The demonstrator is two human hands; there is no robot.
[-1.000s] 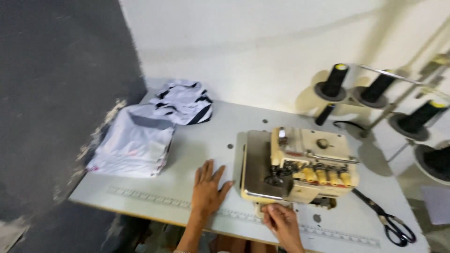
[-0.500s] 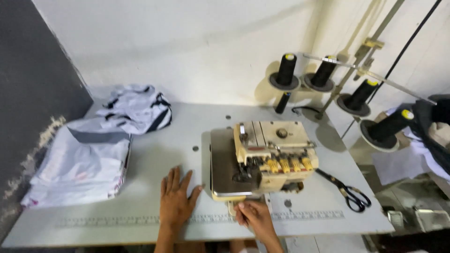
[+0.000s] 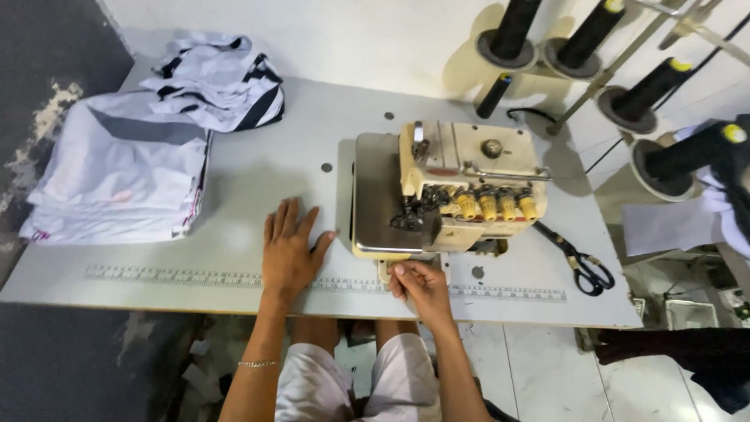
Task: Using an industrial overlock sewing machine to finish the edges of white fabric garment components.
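The left hand (image 3: 289, 254) lies flat with fingers spread on the pale surface (image 3: 258, 156) just left of the cream overlock sewing machine (image 3: 445, 195), while the right hand (image 3: 418, 285) has its grip pinched narrow at the machine's front edge, black scissors (image 3: 580, 259) lying to the right.

Left hand (image 3: 289, 254) lies flat on the desk (image 3: 258, 164) beside the sewing machine (image 3: 449, 191); right hand (image 3: 420, 283) pinches at its front edge.
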